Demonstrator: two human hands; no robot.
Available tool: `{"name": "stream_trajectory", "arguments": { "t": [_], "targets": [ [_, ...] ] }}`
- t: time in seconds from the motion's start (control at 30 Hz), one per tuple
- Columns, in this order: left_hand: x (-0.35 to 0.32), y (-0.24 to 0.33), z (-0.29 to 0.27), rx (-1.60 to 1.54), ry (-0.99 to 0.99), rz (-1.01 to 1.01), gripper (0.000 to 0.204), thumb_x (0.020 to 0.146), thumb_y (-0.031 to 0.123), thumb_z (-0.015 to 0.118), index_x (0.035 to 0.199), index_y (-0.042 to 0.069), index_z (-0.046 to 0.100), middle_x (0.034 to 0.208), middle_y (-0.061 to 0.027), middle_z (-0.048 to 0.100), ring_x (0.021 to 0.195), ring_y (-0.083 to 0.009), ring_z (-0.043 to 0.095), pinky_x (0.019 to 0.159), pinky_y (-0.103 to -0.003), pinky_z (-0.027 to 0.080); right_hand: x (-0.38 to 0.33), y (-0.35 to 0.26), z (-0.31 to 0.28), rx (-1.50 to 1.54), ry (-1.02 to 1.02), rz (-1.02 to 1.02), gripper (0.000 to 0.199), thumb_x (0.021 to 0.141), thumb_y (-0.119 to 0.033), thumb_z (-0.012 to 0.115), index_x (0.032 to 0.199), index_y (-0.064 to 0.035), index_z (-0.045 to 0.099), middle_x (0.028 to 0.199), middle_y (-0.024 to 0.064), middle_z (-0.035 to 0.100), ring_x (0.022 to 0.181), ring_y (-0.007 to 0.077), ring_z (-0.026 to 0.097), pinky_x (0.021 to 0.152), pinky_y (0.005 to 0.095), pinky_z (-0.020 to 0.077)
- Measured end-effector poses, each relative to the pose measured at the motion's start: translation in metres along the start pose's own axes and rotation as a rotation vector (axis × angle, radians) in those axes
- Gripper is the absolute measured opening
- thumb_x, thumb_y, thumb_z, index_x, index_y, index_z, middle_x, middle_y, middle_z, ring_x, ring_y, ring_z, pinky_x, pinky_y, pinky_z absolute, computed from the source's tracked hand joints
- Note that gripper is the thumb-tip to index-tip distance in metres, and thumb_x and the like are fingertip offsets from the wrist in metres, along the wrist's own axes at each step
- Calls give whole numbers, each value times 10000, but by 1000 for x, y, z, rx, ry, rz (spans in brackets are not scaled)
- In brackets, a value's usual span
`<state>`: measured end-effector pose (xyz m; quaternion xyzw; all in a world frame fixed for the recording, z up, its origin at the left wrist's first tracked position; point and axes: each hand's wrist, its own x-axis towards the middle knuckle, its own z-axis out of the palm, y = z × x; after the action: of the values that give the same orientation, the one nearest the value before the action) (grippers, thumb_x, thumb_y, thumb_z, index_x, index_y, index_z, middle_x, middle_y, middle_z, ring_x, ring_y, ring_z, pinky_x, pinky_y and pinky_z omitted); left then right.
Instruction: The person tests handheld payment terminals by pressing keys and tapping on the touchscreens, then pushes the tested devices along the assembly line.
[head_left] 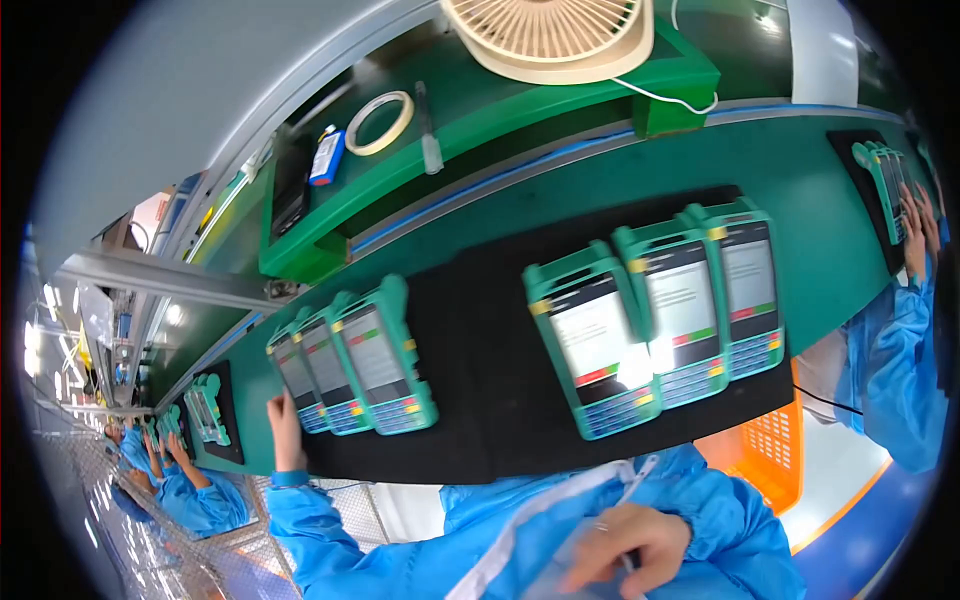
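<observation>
My left hand (286, 433) is at the near left edge of the black mat, against the side of the leftmost payment terminal (296, 368); its visible fingers look extended, some partly hidden. Beside that terminal lie a second terminal (326, 365) and a third terminal (372, 357), all in green frames. My right hand (632, 548), low in front of my body and slightly blurred, is closed around a slim dark pen-like thing (631, 562). Farther right on the mat (480, 370) are three more terminals with lit screens: a left one (592, 342), a middle one (683, 300) and a right one (750, 285).
A green shelf (520, 118) behind the mat bears a cream fan (555, 40), a tape roll (380, 122), a blue-and-white small bottle (326, 156) and a brush-like tool (428, 130). An orange crate (765, 455) stands below the bench at right. Co-workers in blue work at both sides.
</observation>
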<state>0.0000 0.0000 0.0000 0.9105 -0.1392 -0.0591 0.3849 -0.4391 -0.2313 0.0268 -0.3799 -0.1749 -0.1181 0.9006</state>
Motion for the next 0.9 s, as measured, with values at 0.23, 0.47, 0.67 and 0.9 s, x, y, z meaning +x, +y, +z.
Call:
{"name": "stream_trajectory", "arguments": {
  "t": [0.23,0.47,0.67,0.9],
  "targets": [
    [-71,62,50,138,-102,181,301,868,226,626,1021,-17,535,900,-112,582,837,-189,548,769,-301,436,49,1,27,-699,244,227,357,863,-178,624,1184,-34,564,941,103,614,707,159,587,643,273,485],
    [-128,115,37,434,-257,760,776,639,174,740,1309,29,374,1371,-199,349,1256,-374,327,1036,-453,226,68,-3,-26,-1979,768,147,543,773,-159,656,1259,-4,473,984,118,583,916,263,535,747,372,408],
    [-136,114,74,580,-78,861,678,645,145,751,1255,73,465,1364,-194,352,1248,-368,324,1011,-459,229,81,18,-30,-1831,746,245,619,823,-160,619,1345,20,339,1056,182,553,996,303,513,846,412,360],
    [-150,123,86,586,113,733,425,662,-3,616,1078,52,550,1130,-113,527,1055,-288,470,912,-400,303,83,-3,-34,-1089,815,380,581,849,-87,569,1368,-4,322,1034,174,500,723,221,534,645,296,457]
  ]
}}
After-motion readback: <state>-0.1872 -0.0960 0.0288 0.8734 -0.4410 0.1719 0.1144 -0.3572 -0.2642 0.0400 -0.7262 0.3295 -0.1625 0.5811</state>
